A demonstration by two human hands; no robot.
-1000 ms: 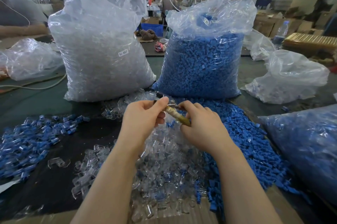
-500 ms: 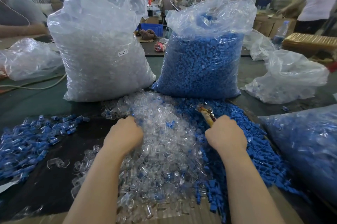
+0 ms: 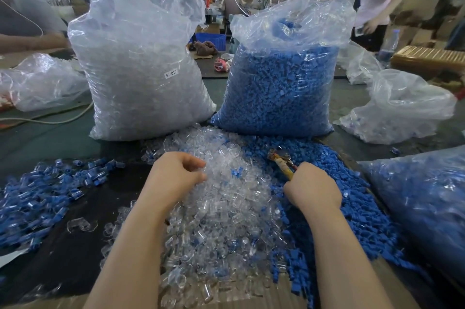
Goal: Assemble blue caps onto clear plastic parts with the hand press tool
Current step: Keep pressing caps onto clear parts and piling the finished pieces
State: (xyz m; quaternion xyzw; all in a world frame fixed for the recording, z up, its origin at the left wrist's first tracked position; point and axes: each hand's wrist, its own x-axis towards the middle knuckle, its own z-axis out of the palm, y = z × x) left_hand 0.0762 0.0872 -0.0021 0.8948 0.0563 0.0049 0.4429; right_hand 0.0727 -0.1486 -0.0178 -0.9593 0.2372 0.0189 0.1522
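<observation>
On dark factory table (image 3: 75, 266), left hand (image 3: 173, 177) curled over clear parts (image 3: 226, 208), right hand (image 3: 312, 190) gripping press tool (image 3: 283, 164)

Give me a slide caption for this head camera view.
Left hand picks through loose clear plastic parts while right hand grips the hand press tool over blue caps.

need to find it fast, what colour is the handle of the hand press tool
Yellowish-tan handle on the hand press tool, gripped by the right hand; head view.
</observation>
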